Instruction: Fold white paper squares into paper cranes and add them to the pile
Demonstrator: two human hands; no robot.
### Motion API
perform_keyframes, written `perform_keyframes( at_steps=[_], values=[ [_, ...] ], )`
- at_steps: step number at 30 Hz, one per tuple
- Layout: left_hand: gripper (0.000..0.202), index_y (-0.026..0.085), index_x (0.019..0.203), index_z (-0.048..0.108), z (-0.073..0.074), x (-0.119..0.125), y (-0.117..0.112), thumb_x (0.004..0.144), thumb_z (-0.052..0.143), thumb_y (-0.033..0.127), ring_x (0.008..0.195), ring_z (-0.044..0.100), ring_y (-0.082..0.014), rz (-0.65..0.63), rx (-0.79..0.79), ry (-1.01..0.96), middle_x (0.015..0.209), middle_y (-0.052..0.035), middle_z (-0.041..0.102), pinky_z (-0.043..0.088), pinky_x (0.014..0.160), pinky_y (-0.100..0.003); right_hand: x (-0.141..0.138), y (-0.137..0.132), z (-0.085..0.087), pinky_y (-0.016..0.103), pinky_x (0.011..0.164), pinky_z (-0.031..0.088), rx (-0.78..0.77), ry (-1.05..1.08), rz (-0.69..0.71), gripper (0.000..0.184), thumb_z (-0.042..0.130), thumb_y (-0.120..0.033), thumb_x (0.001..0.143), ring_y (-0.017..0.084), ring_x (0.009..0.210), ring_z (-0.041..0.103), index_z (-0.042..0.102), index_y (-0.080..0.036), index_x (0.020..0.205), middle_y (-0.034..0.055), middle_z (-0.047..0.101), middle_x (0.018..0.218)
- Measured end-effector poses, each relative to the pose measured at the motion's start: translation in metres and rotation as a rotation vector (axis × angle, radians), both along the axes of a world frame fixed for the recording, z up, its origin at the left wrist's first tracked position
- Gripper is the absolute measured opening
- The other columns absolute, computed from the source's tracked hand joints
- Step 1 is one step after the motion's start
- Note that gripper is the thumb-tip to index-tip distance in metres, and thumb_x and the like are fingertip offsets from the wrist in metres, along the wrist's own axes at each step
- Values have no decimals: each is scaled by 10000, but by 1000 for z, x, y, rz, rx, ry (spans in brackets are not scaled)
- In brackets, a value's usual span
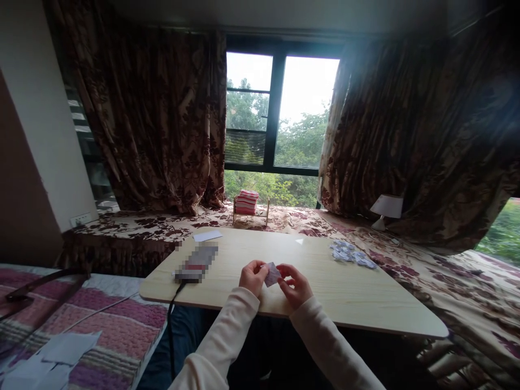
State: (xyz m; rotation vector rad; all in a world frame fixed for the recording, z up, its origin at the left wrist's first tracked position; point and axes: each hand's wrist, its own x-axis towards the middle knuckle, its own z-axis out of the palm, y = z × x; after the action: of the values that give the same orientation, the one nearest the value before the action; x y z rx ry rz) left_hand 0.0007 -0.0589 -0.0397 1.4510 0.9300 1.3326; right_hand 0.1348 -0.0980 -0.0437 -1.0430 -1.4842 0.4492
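Above table (pixel 357 298), 2 hands (pixel 252 277) pinching paper (pixel 272 273)

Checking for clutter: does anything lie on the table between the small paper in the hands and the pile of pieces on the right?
Nothing visible does: only bare table lies between the small paper and the pile. A white scrap sits farther back.

Pale wood table (pixel 349 295), brown floral curtains (pixel 162 124), pink-striped blanket (pixel 117 325), cream sleeves (pixel 231 330).
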Motion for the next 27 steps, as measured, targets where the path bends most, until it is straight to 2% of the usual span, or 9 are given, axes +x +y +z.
perform_keyframes(
  at_steps=[7, 15, 27],
  values=[
    [221, 124, 985, 575, -3, 1, 0, 864, 531, 303, 771, 600, -138, -9, -25, 10, 927, -39, 610, 519, 679, -313, 3, 5, -6, 268, 569, 481, -21, -29, -10, 205, 569, -232, 734, 188, 776, 603, 604, -181, 929, 62, 651, 851],
    [245, 131, 1034, 564, -4, 3, 1, 863, 531, 304, 841, 597, -160, -14, -39, 0, 1000, -55, 600, 515, 730, -348, 6, 7, -11, 283, 635, 506, -13, -83, -28, 203, 545, -308, 862, 133, 778, 591, 578, -137, 966, 31, 606, 910],
    [233, 128, 1019, 566, 1, 5, -3, 863, 533, 298, 812, 599, -150, -28, -53, 3, 974, -50, 603, 518, 707, -333, 7, 9, -13, 283, 638, 512, 11, -125, -40, 192, 538, -301, 870, 127, 761, 594, 583, -133, 951, 26, 610, 897]
  ],
)
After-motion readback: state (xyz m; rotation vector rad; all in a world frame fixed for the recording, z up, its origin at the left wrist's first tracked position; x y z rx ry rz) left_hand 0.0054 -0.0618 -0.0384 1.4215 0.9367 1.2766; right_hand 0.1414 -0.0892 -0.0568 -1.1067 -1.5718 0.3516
